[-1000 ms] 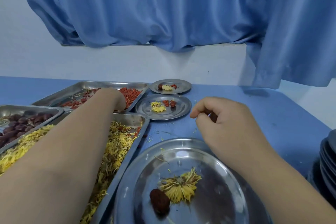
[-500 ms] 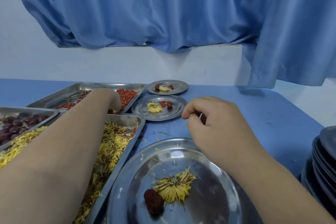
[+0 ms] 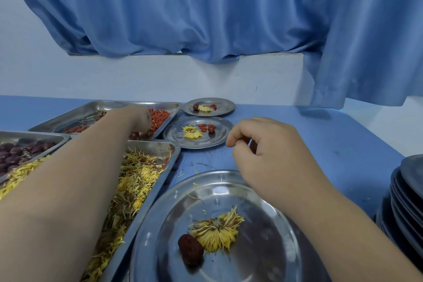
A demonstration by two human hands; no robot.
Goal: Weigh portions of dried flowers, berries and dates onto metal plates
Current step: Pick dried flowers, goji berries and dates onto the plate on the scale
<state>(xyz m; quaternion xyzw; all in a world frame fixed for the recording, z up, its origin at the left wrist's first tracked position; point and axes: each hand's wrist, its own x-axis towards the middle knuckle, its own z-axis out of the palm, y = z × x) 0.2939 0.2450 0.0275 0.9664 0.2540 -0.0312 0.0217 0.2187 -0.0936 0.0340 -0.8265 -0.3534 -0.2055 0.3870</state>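
My left hand [image 3: 135,119] reaches across into the berry tray [image 3: 109,107], its fingers curled down among the red berries [image 3: 160,115]; its fingertips are hidden, so a hold cannot be made out. My right hand [image 3: 267,151] hovers over the far rim of the near metal plate [image 3: 160,213], fingers loosely curled with nothing visible in them. On that plate lie one dried yellow flower [image 3: 216,231] and one dark red date [image 3: 190,252]. Behind it, a middle plate [image 3: 219,137] and a far plate [image 3: 225,107] each carry a flower, berries and a date.
Under my left forearm is a tray of dried yellow flowers [image 3: 160,148]. A tray of dates [image 3: 34,137] sits at the far left. A stack of dark plates [image 3: 407,201] stands at the right edge. Blue curtain [image 3: 206,18] hangs behind the blue table [image 3: 320,144].
Both hands stay almost where they were. My left hand's fingers remain in the berries, and my right hand has barely shifted above the near plate.
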